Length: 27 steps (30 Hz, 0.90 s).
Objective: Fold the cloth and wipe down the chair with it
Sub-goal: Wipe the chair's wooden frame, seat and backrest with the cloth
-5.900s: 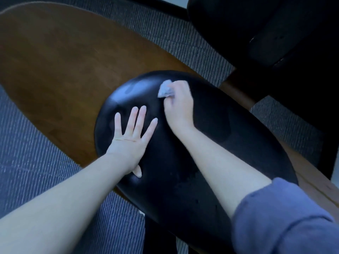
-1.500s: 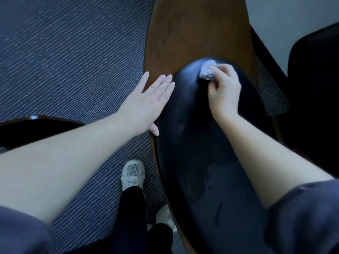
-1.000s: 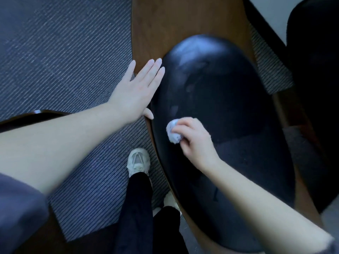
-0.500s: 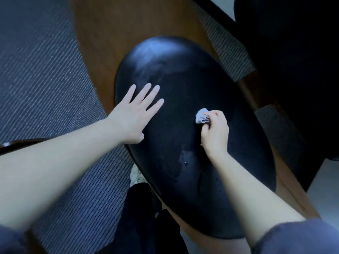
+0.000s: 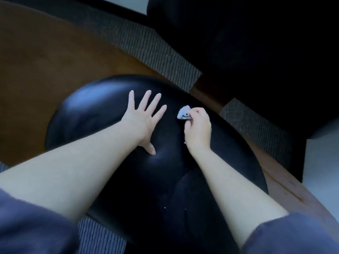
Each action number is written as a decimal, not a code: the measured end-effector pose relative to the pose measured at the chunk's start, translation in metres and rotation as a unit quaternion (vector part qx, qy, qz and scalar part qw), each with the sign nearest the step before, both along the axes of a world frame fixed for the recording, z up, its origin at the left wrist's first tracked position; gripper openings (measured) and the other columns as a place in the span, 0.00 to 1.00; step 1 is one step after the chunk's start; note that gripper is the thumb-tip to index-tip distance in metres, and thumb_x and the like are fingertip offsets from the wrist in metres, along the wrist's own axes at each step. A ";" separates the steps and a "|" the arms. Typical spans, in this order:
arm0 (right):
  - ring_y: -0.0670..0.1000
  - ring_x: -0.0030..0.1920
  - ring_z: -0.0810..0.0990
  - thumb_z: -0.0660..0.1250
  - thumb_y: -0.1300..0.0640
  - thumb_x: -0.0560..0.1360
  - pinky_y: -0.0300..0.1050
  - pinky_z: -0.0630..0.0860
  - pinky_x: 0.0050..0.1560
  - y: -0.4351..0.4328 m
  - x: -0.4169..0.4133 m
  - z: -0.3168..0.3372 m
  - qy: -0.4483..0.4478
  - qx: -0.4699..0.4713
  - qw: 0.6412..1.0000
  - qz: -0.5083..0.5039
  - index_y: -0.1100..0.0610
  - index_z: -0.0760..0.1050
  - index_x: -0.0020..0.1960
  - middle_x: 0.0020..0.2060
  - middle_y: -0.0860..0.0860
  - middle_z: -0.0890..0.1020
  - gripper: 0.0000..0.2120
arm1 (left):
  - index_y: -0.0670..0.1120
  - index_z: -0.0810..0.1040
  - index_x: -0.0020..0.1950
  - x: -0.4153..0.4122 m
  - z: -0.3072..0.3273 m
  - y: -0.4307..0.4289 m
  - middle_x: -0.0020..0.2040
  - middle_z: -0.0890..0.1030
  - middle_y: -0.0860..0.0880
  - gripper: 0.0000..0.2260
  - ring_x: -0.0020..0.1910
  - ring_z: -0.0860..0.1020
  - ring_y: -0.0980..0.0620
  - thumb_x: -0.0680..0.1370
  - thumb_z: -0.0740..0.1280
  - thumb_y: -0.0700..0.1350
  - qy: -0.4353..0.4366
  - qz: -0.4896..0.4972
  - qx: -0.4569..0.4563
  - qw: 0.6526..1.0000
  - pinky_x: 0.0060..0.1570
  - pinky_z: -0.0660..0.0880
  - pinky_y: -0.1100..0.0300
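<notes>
The chair's black glossy cushion [image 5: 88, 110] fills the middle of the head view, an oval pad over a brown wooden shell [image 5: 36, 57]. My left hand [image 5: 143, 116] lies flat on the cushion's upper middle, fingers spread, holding nothing. Just to its right my right hand [image 5: 198, 127] is closed around a small bunched pale grey-blue cloth [image 5: 183, 112], which pokes out past the fingers and presses on the cushion. Most of the cloth is hidden inside the fist.
Striped grey carpet [image 5: 161, 52] runs behind the chair. A second dark chair or seat [image 5: 256, 52] looms at the upper right, close to the wooden edge [image 5: 286, 184] on the right. My dark blue sleeves fill both lower corners.
My left hand has slid rightward onto the cushion's middle, nearer my right hand. My right hand with the cloth has moved up the cushion. The view has swung; my legs are out of sight.
</notes>
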State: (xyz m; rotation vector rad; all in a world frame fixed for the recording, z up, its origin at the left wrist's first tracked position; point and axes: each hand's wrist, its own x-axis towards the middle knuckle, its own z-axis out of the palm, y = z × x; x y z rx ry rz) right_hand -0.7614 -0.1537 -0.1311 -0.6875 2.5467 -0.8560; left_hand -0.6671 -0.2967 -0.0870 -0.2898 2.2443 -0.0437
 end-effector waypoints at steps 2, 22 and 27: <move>0.49 0.54 0.72 0.58 0.71 0.73 0.46 0.76 0.48 -0.017 -0.007 -0.008 0.014 -0.015 0.999 -0.037 0.58 0.80 0.55 0.49 0.41 0.72 0.17 | 0.48 0.26 0.76 -0.007 -0.007 0.001 0.75 0.24 0.41 0.66 0.74 0.27 0.36 0.60 0.67 0.77 -0.017 0.001 -0.001 1.000 0.66 0.33 0.27; 0.59 0.54 0.74 0.58 0.70 0.71 0.46 0.68 0.53 -0.040 -0.066 -0.025 -0.005 0.088 0.994 -0.061 0.61 0.81 0.55 0.53 0.56 0.81 0.18 | 0.47 0.15 0.63 -0.018 -0.012 -0.002 0.63 0.15 0.41 0.67 0.67 0.19 0.35 0.60 0.68 0.77 -0.111 0.041 0.040 0.992 0.61 0.29 0.25; 0.63 0.52 0.76 0.58 0.73 0.71 0.50 0.71 0.52 0.054 -0.075 -0.006 0.039 0.162 0.977 -0.132 0.66 0.81 0.54 0.52 0.60 0.82 0.17 | 0.47 0.15 0.62 -0.022 -0.013 -0.001 0.63 0.14 0.41 0.67 0.68 0.20 0.34 0.59 0.67 0.78 -0.132 0.041 0.029 0.990 0.61 0.30 0.25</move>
